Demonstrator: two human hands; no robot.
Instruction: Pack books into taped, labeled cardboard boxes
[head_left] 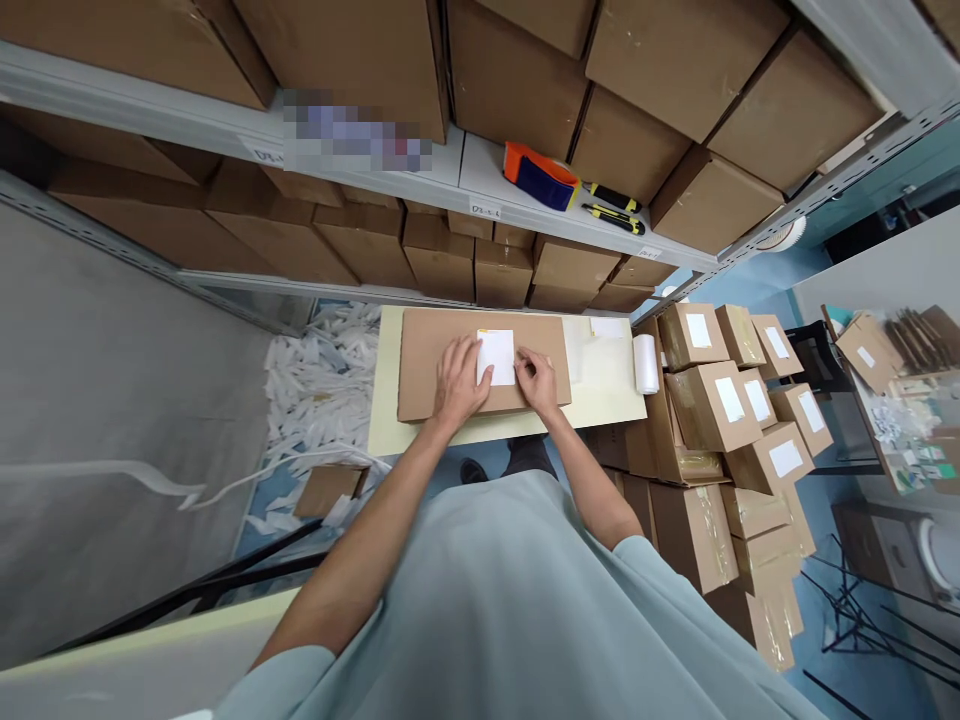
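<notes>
Brown cardboard boxes (517,75) fill grey shelving (480,180) across top of frame. Labelled parcels (712,405) pile up at right. Cream table (607,395), centre; on it, 1 flat carton (427,350), top looks closed. Left hand (457,378), just left of centre: spread, at white label's (496,360) left edge, grasping nothing. Right hand (537,378), at label's right edge: fingers curled; can't tell if pinching it. White label: frame centre, on carton, looks flat. Judged: placing mostly done, right edge possibly not yet pressed down.
</notes>
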